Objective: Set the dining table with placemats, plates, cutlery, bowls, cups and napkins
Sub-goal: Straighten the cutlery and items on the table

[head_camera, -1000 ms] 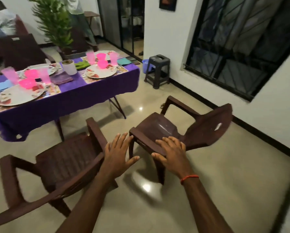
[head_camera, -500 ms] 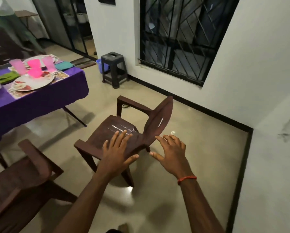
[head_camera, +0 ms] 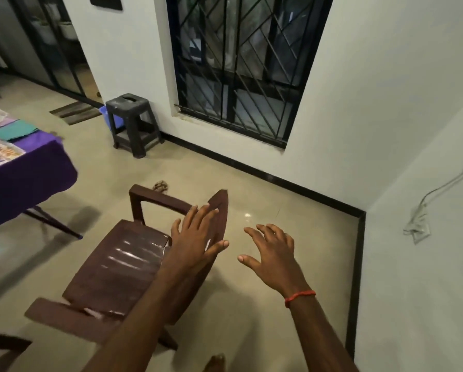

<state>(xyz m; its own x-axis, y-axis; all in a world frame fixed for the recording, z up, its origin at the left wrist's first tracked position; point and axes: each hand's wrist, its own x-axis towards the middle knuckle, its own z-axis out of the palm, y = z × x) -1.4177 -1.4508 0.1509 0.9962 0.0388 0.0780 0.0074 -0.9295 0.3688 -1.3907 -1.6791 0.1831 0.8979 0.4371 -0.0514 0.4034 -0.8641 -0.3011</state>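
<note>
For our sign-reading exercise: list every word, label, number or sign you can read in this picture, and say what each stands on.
No text can be read anywhere.
placemat on the table: printed pattern, too blurred to show words.
framed picture: too dark to tell.

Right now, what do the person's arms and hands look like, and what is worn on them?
No sleeves or gloves are in view. The left hand wears nothing. The right hand has a thin red thread round its wrist.
</note>
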